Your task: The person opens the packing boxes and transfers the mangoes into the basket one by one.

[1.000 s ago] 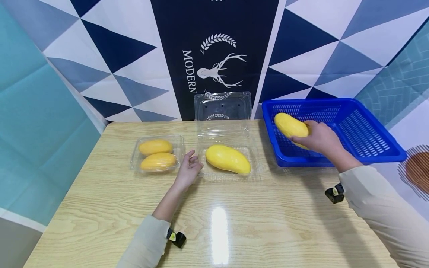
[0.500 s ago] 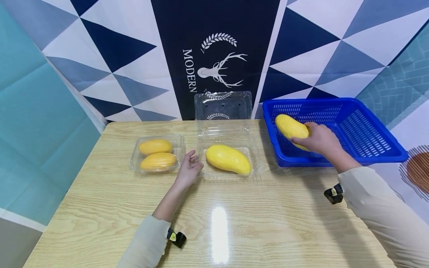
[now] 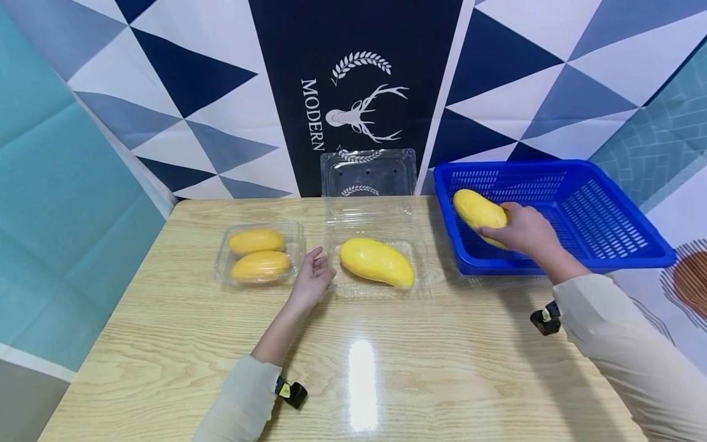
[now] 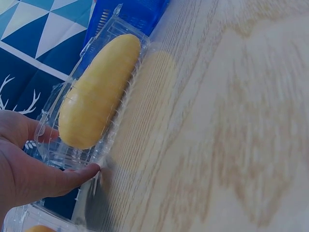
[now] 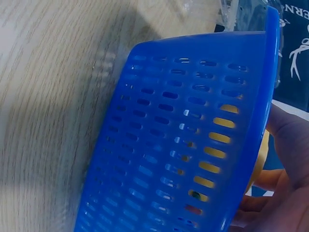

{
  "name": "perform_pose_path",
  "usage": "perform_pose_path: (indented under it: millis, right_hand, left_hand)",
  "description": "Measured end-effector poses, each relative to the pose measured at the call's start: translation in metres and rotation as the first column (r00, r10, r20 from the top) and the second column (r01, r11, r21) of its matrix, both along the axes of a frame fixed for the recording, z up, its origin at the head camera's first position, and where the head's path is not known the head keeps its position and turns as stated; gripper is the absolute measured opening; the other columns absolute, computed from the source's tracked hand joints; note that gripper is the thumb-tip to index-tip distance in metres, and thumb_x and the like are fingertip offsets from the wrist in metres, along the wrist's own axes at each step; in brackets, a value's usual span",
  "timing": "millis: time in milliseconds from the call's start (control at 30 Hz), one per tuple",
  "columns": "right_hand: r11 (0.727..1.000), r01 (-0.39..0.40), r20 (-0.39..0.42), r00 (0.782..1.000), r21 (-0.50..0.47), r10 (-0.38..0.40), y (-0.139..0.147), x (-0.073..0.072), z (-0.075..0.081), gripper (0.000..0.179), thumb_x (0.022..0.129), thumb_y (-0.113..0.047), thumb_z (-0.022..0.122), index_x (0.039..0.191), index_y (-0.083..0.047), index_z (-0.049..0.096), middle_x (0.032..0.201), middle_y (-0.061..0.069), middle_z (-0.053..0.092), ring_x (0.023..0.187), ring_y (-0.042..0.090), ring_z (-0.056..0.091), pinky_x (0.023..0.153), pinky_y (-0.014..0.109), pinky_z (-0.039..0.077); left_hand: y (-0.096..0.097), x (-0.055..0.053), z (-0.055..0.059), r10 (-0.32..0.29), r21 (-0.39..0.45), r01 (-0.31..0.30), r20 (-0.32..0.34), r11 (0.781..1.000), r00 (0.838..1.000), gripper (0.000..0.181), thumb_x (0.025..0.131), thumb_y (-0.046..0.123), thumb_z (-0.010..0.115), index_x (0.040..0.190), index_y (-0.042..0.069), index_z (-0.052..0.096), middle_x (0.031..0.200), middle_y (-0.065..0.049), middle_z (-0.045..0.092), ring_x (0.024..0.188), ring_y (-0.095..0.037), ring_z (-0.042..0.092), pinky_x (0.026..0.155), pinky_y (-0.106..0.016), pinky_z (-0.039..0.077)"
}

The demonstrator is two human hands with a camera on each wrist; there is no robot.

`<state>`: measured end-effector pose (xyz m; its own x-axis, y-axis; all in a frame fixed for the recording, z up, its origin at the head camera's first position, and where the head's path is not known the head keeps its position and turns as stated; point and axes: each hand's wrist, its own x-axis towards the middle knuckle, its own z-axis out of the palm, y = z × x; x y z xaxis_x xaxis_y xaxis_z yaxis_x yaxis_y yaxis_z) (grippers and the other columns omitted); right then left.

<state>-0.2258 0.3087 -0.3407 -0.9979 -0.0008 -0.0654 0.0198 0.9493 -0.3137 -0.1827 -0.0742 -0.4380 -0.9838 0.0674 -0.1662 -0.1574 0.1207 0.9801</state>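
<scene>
Right hand wraps fingers and thumb round one end of a smooth yellow fruit, long, rounded, tilted. Fruit is at the left end of the blue plastic basket, high up near the rim; right wrist view shows yellow through the upper rows of slots and a bit above the edge. Basket walls are perforated with rounded slots, rim thick and glossy.

Left hand is relaxed, thumb spread away from loosely bent fingers, at the left end of the open clear container; cannot tell if skin touches plastic. Container is thin, shiny, ribbed, hinged lid standing up behind. A second yellow fruit, plump and slightly curved, lies slantwise inside.

Further left, a closed clear box with two oval orange-yellow fruits side by side. Table is pale wood grain, with a bright glare streak. Behind, creased cloth printed with blue and white triangles, plus a dark panel with a white stag head and lettering
</scene>
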Motion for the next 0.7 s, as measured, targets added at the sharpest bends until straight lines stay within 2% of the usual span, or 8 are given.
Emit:
perform_pose_path:
  millis: [700]
  right_hand:
    - [1.000,0.016,0.029,0.999,0.013,-0.016,-0.0054,-0.0055,-0.0078,0.077,0.082,-0.053,0.061,0.122,0.010,0.046,0.094,0.024,0.059,0.072,0.030,0.051,0.052,0.032,0.036]
  left_hand:
    - [-0.0008,0.0010,0.0020,-0.008,-0.001,0.008,0.014,1.000,1.000,0.062,0.092,0.002,0.051,0.145,0.002,0.021,0.143,-0.026,0.032,0.129,-0.041,0.040,0.104,-0.047,0.042]
